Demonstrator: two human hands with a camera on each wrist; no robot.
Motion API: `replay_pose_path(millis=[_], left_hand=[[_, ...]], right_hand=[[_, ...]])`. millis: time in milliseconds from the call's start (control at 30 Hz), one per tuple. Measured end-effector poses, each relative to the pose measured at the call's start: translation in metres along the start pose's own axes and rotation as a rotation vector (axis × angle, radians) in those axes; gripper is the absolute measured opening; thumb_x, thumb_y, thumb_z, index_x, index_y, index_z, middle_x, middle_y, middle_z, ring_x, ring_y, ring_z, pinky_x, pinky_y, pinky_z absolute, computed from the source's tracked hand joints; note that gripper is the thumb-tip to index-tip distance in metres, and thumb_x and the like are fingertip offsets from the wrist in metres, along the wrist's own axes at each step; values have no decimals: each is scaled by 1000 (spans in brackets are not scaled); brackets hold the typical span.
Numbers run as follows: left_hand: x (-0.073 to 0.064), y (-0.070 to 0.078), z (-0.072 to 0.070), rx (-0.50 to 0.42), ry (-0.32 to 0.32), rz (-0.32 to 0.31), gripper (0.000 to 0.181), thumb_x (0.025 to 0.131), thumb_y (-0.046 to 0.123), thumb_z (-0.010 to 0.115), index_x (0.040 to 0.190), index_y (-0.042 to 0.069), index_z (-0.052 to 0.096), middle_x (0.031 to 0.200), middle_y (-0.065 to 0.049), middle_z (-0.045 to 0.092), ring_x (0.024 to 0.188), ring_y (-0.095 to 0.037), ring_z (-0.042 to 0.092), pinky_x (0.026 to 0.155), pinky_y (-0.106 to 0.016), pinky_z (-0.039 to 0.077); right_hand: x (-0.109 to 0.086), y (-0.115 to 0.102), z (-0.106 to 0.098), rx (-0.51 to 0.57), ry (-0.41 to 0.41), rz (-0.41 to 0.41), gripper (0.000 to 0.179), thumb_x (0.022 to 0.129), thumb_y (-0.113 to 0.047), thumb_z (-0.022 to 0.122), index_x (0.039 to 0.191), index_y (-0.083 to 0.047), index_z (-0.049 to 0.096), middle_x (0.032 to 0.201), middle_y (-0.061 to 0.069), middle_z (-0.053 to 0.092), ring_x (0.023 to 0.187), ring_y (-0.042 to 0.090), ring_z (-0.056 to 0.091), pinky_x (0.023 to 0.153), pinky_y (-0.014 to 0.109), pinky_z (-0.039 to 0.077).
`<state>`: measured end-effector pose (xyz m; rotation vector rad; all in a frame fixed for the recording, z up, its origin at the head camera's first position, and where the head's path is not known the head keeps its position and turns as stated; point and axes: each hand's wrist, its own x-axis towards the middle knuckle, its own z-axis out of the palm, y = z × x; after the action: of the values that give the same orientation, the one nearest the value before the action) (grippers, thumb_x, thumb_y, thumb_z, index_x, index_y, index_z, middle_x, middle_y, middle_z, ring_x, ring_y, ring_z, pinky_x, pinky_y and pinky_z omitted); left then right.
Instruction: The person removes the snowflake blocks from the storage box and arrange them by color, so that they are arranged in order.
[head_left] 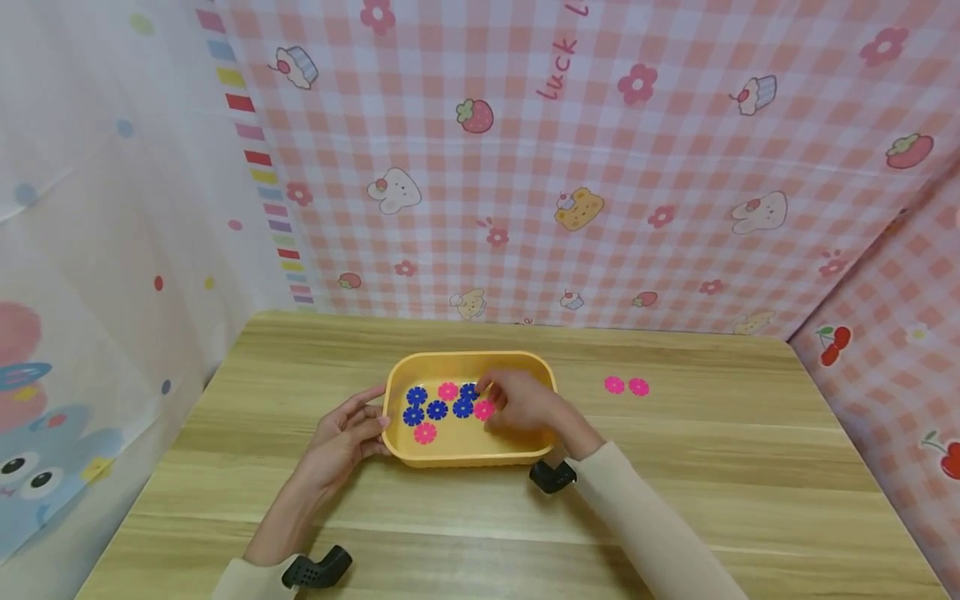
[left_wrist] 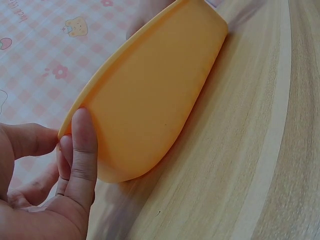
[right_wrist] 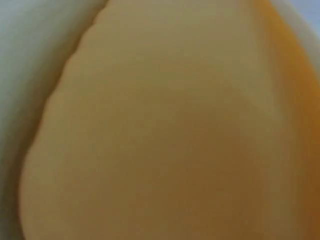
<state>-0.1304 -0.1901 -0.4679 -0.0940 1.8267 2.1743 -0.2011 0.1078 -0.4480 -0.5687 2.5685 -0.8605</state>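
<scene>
Eight small flat discs, round with notched, cog-like edges, are held in a yellow tub (head_left: 450, 450) between the two hands. Five are blue discs (head_left: 437, 409) and three are pink discs (head_left: 425, 432); most are lined up nearer the left hand (head_left: 341, 442), with a few beside the fingertips of the right hand (head_left: 521, 402). The tub is smooth and plastic-looking, an oblong with rounded corners and a thick, rolled rim. Its end is pinched by the left hand, the rim being caught between thumb and fingers. Over the tub's other end the right hand is held with its fingers bent; whether a disc is gripped cannot be told, since its wrist view is filled by a yellowish blur. Two loose pink discs (head_left: 639, 387) are laid side by side to the right of the right hand, on a wood-grained table (head_left: 450, 533). Both forearms are covered by cream sleeves (head_left: 652, 517). Beyond the hands, pink-checked cloth (head_left: 510, 167) is hung, printed with strawberries and flowers.
</scene>
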Motion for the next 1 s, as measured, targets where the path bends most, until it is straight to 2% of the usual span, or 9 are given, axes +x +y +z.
replay_pose_path(millis=[167,300,700,1000], left_hand=[[0,-1,0,-1,-1,2,62,100,1,61,157,5,37,107,-4,60,81,-15,67,76,-28,65],[0,0,0,4,2,6,61,100,1,61,157,5,38,108,-6,60,82,-15,67,76,-28,64],[2,-1,-1,10,5,2,60,100,2,61,156,6,39,111,-7,60,84,-16,68,77,-29,65],[1,-1,-1,8,5,2,61,100,1,61,156,5,38,109,-6,60,81,-15,67,75,-28,64]], right_hand=[[1,0,6,1,9,-8,26,83,-8,84,103,-10,68,94,2,64,88,17,56,82,29,54],[1,-1,7,-13,12,-2,20,84,-9,83,99,-10,70,90,1,64,85,17,56,81,29,54],[-1,-1,5,-29,15,-39,22,86,-8,82,98,-15,65,81,-2,62,76,15,56,69,23,50],[-6,-4,2,-5,23,-85,11,92,-9,75,99,-13,68,77,-2,62,70,12,55,62,21,47]])
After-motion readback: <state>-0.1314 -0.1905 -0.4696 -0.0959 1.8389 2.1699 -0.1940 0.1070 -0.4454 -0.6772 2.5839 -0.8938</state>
